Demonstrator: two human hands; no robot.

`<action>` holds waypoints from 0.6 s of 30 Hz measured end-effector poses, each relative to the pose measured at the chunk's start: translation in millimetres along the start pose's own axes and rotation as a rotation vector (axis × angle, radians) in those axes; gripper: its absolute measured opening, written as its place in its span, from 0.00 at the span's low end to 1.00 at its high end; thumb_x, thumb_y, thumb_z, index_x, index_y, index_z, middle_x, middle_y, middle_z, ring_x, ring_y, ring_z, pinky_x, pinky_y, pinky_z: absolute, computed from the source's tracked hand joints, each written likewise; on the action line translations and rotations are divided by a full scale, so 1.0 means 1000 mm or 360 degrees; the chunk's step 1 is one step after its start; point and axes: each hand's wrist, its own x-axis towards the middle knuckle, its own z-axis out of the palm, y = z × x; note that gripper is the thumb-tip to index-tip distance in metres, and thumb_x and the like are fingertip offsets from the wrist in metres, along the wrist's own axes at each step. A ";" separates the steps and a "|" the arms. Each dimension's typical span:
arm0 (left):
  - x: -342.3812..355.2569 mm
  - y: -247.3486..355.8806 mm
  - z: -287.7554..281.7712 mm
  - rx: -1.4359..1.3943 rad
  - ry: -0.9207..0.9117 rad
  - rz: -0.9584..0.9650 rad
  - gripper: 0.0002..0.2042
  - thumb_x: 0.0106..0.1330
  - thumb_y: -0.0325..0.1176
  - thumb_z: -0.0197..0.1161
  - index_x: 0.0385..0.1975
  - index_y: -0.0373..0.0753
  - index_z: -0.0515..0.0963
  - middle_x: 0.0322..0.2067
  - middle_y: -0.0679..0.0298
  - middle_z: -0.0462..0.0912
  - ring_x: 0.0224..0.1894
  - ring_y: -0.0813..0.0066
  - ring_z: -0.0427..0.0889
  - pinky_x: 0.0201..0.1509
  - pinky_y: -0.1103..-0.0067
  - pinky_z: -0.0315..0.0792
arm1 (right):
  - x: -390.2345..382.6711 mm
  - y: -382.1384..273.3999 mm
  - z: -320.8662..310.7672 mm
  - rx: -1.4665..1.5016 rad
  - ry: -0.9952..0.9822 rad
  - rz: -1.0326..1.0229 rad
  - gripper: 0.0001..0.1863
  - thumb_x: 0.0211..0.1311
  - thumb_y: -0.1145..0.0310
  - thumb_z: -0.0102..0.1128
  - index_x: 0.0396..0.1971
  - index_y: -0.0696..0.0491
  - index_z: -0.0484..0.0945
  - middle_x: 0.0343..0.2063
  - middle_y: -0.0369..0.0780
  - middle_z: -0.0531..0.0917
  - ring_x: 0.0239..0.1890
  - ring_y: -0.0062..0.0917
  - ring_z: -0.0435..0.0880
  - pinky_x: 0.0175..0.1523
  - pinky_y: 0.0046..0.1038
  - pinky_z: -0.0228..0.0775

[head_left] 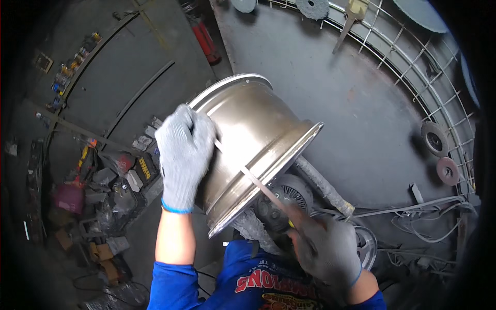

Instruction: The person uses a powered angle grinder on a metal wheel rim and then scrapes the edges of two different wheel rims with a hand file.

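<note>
Fingers of the left hand [185, 147] curl into a fist over one end of a thin, pale strip [257, 182], left of centre in the frame, while those of the right hand [330, 250], blurred at lower right, close around the other end; how hard they grip cannot be told. Between the fists, at the centre of the frame, a metal wheel [253, 121] lies on its side, its axis slanting from upper left to lower right, one flange facing each way. The strip crosses the barrel and the lower-right flange on a similar slant.

Satiny, champagne-toned metal curves smoothly along the barrel, stepping into ridges near the brighter, thin-edged lower flange. Both gloves are grey knit, the left one hemmed in blue at the wrist. Below the wheel sits a round, finned motor [284, 199], with a rough, crusted grey tube [324, 187] angling off to its right.

A flat grey panel [320, 77] fills the upper right, bordered by a curving wire grid [395, 44]; a fuzzy grey disc [312, 7] hangs at the top edge.
</note>
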 end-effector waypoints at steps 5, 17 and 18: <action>-0.021 0.011 -0.001 0.0241 -0.0092 0.0093 0.11 0.64 0.33 0.64 0.21 0.36 0.75 0.20 0.50 0.76 0.25 0.48 0.79 0.34 0.60 0.71 | -0.023 -0.015 -0.022 0.0019 -0.0145 0.0063 0.26 0.57 0.67 0.72 0.58 0.49 0.83 0.20 0.42 0.77 0.19 0.40 0.80 0.23 0.41 0.71; -0.015 0.002 0.008 0.0280 -0.0012 0.0078 0.12 0.64 0.30 0.65 0.19 0.37 0.73 0.18 0.52 0.74 0.23 0.49 0.76 0.30 0.60 0.68 | -0.012 -0.009 -0.019 -0.0138 -0.0124 -0.0054 0.14 0.60 0.63 0.72 0.45 0.47 0.86 0.18 0.38 0.73 0.14 0.34 0.75 0.19 0.37 0.66; -0.029 0.007 0.007 0.0304 -0.0075 0.0124 0.11 0.63 0.29 0.65 0.19 0.38 0.74 0.17 0.54 0.73 0.24 0.50 0.76 0.34 0.60 0.68 | -0.029 -0.014 -0.022 -0.0145 -0.0126 -0.0032 0.14 0.60 0.63 0.72 0.45 0.47 0.86 0.18 0.38 0.73 0.14 0.34 0.75 0.19 0.37 0.66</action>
